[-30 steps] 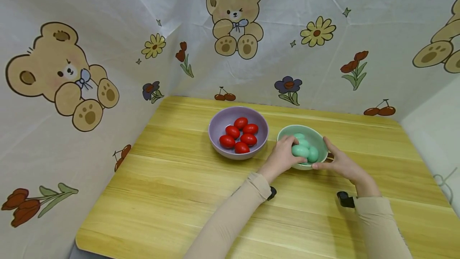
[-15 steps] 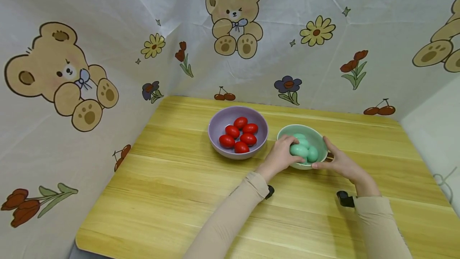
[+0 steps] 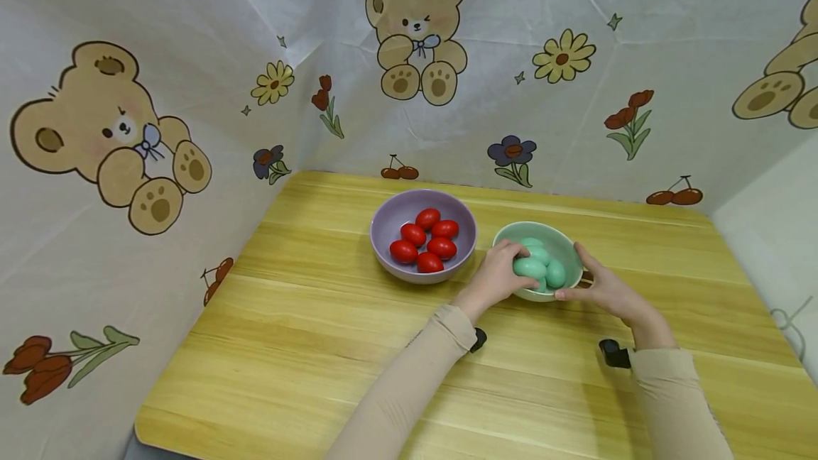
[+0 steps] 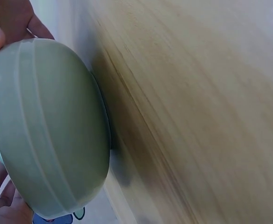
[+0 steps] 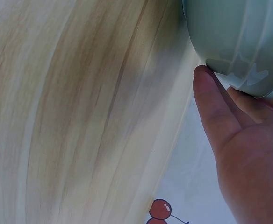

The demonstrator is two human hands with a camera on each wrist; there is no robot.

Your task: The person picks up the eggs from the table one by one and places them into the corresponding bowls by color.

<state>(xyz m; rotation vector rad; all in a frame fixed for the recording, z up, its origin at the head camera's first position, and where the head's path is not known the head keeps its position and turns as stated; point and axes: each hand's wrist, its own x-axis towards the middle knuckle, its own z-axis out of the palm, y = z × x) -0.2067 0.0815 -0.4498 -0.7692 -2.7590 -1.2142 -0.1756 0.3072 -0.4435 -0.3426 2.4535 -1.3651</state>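
Observation:
A small green bowl [image 3: 566, 247], seen from its outer side in the left wrist view, holds several light green eggs [image 3: 555, 273]. My left hand [image 3: 491, 281] reaches over the bowl's near left rim and grips one light green egg [image 3: 530, 267] between thumb and fingers. That egg sits at the left of the others, and part of it is hidden by the fingers. On the bowl's right side, my right hand [image 3: 607, 293] holds the wall, thumb at the near rim and fingers behind. The right wrist view shows its fingers [image 5: 213, 105] against the bowl's outer side.
Left of the green bowl, a larger purple bowl [image 3: 390, 215] with several red eggs [image 3: 442, 248] stands on the wooden table [image 3: 281, 346]. A bear-print cloth [image 3: 498, 13] hangs behind and at the left. The table's left edge runs down to a rounded front corner.
My left hand has shifted slightly left with the light green egg in its grip. My right hand and both bowls stay where they were.

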